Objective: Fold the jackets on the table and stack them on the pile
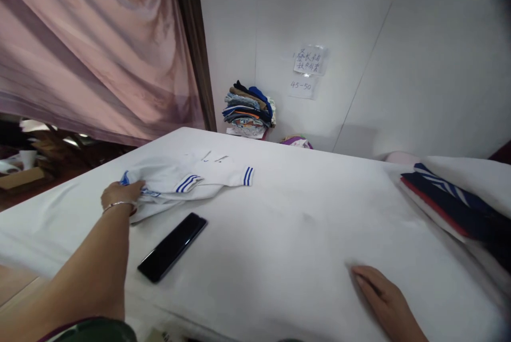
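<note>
Two hands on the white table (pixel 303 235), one gripping cloth.
Your left hand (pixel 120 195) clutches the white polo shirt (pixel 191 179) (beside a black phone (pixel 172 246)); your right hand (pixel 379 291) lies flat, holding nothing.

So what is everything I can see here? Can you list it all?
shirt: one, white with blue stripes, far left of table
phone: one, black, beside the shirt
table: one, white cover
folded clothes: one pile, navy, red, white, right edge
clothes stack: one, mixed colours, against wall
paper notes: two, white, on wall
curtain: one, pink, left
bracelet: one, silver, left wrist
left hand: gripping the shirt
right hand: flat on table
</note>
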